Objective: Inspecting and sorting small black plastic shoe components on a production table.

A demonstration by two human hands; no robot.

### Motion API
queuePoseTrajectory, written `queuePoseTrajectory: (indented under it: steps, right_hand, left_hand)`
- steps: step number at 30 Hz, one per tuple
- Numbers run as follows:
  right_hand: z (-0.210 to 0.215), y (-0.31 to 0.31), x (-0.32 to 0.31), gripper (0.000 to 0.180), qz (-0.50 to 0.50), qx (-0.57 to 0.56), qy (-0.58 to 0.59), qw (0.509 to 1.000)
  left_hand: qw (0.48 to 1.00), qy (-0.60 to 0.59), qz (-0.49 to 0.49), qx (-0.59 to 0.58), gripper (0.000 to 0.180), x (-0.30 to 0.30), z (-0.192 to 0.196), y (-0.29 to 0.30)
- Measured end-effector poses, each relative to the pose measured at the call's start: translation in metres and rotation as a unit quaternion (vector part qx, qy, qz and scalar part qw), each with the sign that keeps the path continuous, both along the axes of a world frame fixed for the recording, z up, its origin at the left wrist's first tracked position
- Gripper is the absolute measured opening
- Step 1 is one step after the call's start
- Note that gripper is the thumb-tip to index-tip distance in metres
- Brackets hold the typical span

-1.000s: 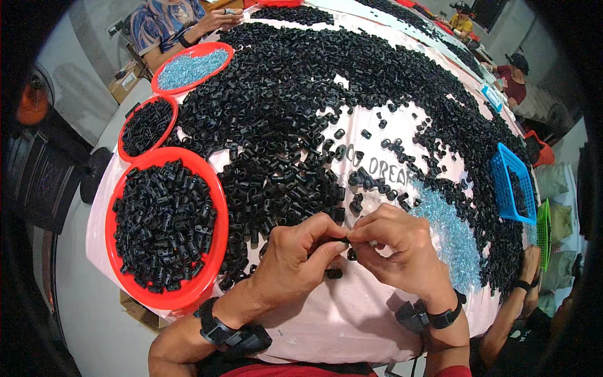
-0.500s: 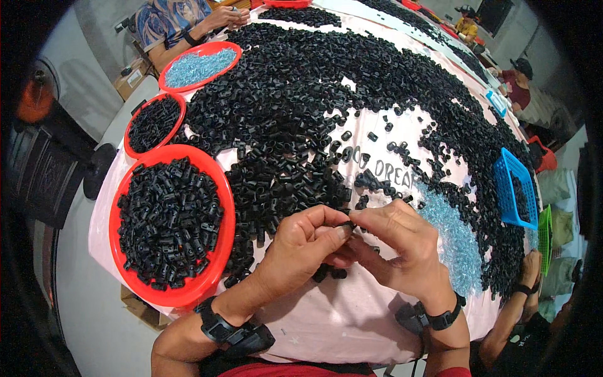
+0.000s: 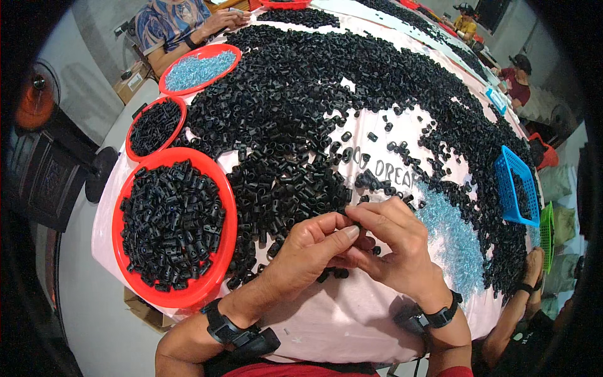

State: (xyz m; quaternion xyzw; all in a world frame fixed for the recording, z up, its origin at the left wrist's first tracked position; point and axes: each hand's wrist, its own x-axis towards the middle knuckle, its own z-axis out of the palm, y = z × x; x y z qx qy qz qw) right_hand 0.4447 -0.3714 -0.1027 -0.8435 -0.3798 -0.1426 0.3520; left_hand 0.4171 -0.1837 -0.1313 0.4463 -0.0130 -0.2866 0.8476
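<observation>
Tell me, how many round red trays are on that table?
4, perhaps more out of view. The nearest red tray, left of the hands, holds black parts. A smaller one sits beyond it, then one with clear blue bits. A fourth shows at the far edge.

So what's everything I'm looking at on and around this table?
small plastic parts: countless, black, heaped across the table
table cover: one, pale pink, over the table
round trays: three, red, left edge; two hold black parts, the far one pale blue pieces
clear bits: a pile, pale blue, right of the hands
basket: one, blue, right edge
other people: several, seated around the table
left hand: pinching a black piece
right hand: meeting it at the fingertips
</observation>
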Motion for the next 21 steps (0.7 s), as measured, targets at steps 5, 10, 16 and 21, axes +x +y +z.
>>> queuePoseTrajectory:
  steps: [5,10,16,21]
  right_hand:
    - [-0.003,0.000,0.000,0.052,-0.014,-0.011,0.013,1.000]
    - [-0.003,-0.002,0.003,0.046,0.002,-0.003,0.019,1.000]
    - [-0.007,-0.007,0.010,0.041,0.008,-0.011,-0.044,0.999]
    - [-0.004,-0.008,0.009,0.040,0.024,-0.021,-0.046,0.998]
  left_hand:
    - [0.999,0.033,0.008,-0.026,0.028,0.000,0.004,-0.002]
    - [0.999,0.042,0.017,-0.018,0.028,-0.001,0.004,-0.004]
    - [0.996,0.073,-0.028,-0.046,0.037,-0.001,-0.006,0.004]
    - [0.999,0.021,-0.039,0.000,0.040,-0.002,-0.004,0.005]
